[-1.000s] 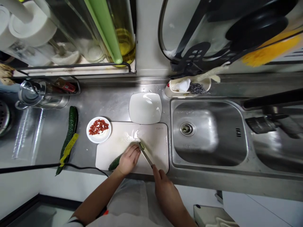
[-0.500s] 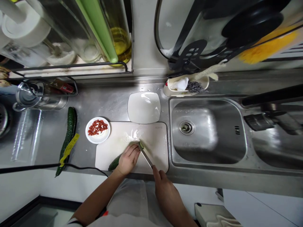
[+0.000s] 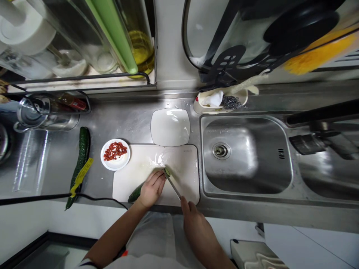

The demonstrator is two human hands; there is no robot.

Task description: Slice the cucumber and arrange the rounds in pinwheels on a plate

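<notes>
My left hand (image 3: 152, 189) is closed over a cucumber (image 3: 135, 193) on the white cutting board (image 3: 183, 164); its dark green end sticks out at the lower left, the middle is under my fingers. In my right hand (image 3: 199, 228) is a knife (image 3: 173, 184), gripped by the handle at the board's front edge. Its blade slants up and left, with the tip close to my left fingertips. Beside the blade shows a small pale green cucumber piece (image 3: 167, 172). Whether this piece is fully cut off cannot be seen.
A white square plate (image 3: 170, 127) meets the board's back edge. At its left corner stands a small bowl (image 3: 123, 164) of red dried berries. Farther left lies a whole cucumber (image 3: 83, 149) with a yellow tag. The sink (image 3: 246, 179) is right; a black cable (image 3: 98, 197) crosses the front edge.
The knife blade appears turned slightly more on edge. My left hand stays over the cucumber, and the other things keep their places; the view has shifted a little.
</notes>
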